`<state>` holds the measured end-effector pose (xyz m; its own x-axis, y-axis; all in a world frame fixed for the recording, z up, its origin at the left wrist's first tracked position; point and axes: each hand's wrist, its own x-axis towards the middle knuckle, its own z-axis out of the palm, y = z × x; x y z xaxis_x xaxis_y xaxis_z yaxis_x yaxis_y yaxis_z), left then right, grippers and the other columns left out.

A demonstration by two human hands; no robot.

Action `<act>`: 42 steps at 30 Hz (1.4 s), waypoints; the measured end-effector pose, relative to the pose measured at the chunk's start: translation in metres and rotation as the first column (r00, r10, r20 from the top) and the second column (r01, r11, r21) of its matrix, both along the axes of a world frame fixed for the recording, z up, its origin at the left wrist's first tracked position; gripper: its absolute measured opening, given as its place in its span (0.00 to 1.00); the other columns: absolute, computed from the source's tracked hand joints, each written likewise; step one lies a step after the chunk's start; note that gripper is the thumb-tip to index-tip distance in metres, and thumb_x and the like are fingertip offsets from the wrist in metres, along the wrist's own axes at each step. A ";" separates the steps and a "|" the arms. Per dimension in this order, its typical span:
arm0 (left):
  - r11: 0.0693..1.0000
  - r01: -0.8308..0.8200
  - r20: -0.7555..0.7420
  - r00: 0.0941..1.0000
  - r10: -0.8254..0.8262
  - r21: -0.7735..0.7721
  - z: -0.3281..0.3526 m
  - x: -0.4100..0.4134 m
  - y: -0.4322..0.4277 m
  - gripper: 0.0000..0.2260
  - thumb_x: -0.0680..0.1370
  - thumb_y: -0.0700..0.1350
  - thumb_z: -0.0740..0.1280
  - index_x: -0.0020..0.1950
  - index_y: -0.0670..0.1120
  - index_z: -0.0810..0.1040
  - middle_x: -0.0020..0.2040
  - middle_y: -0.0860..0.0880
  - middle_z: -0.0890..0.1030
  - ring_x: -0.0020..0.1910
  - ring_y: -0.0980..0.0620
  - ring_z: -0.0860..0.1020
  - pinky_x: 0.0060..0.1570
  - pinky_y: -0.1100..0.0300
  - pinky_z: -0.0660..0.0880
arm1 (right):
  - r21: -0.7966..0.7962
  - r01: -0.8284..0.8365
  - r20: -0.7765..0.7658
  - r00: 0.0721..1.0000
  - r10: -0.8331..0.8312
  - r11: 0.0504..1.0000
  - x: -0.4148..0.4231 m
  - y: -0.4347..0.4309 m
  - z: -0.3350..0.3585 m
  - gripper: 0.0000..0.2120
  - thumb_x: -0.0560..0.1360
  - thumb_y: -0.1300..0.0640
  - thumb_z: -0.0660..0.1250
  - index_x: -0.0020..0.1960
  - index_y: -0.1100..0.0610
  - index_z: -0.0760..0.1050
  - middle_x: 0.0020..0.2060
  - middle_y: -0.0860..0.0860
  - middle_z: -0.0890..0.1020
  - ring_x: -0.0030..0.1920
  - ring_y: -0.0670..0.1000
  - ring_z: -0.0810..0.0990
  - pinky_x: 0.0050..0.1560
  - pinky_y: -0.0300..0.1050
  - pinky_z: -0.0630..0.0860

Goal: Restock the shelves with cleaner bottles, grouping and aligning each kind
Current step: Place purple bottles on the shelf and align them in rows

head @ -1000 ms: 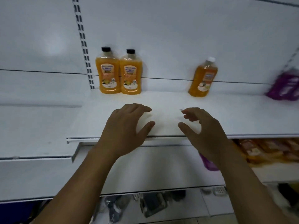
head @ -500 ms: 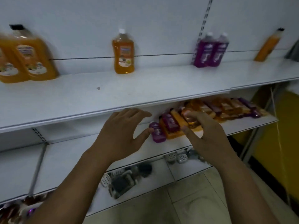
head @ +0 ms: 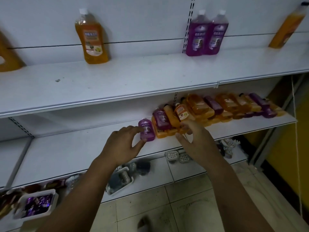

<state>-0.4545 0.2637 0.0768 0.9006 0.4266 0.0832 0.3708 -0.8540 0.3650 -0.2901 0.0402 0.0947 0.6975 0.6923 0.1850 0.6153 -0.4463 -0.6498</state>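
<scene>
On the middle shelf (head: 70, 153) lies a heap of orange and purple cleaner bottles (head: 222, 108), all on their sides. My left hand (head: 122, 144) pinches a small purple bottle (head: 147, 131) at the heap's left end, between forefinger and thumb. My right hand (head: 194, 139) curls its fingers over an orange bottle (head: 167, 133) at the heap's front, thumb spread below it. On the upper shelf (head: 133, 77) stand an orange bottle with a white cap (head: 93, 39), two purple bottles (head: 206, 34) side by side, and another orange bottle (head: 286, 27) at far right.
Part of one more orange bottle (head: 8, 54) shows at the left edge. The bottom shelf holds white soap dishes (head: 177, 155), a white basket (head: 120, 180) and a tray of purple packets (head: 36, 205). Tiled floor (head: 184, 206) lies below; a yellow wall (head: 287, 148) stands at right.
The view swung right and down from the upper shelf to the middle one. Both hands dropped to the heap; the left now pinches the purple bottle and the right curls over an orange one.
</scene>
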 end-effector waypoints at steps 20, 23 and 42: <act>0.700 -0.490 -0.358 0.869 0.342 -0.520 -0.187 0.146 0.080 0.32 0.79 0.55 0.74 0.76 0.41 0.67 0.69 0.40 0.79 0.64 0.41 0.80 0.60 0.53 0.75 | -0.144 0.335 -0.912 0.320 -0.257 0.931 0.140 0.141 -0.166 0.23 0.77 0.44 0.74 0.65 0.51 0.70 0.58 0.54 0.83 0.56 0.57 0.84 0.56 0.58 0.83; 0.564 -0.545 -0.330 0.834 0.443 -0.620 -0.198 0.158 0.077 0.27 0.80 0.52 0.73 0.73 0.39 0.72 0.65 0.40 0.81 0.58 0.43 0.81 0.57 0.53 0.77 | -0.151 0.355 -0.979 0.074 -0.189 0.923 0.147 0.149 -0.182 0.31 0.74 0.41 0.76 0.70 0.53 0.72 0.60 0.54 0.84 0.58 0.57 0.83 0.52 0.54 0.81; 0.384 -0.612 -0.216 0.682 0.699 -0.692 -0.222 0.178 0.067 0.23 0.77 0.60 0.74 0.54 0.40 0.87 0.44 0.42 0.87 0.42 0.45 0.84 0.43 0.55 0.80 | -0.213 0.528 -0.964 0.024 -0.265 0.822 0.156 0.183 -0.193 0.23 0.69 0.44 0.82 0.54 0.55 0.76 0.46 0.51 0.87 0.37 0.48 0.83 0.33 0.40 0.73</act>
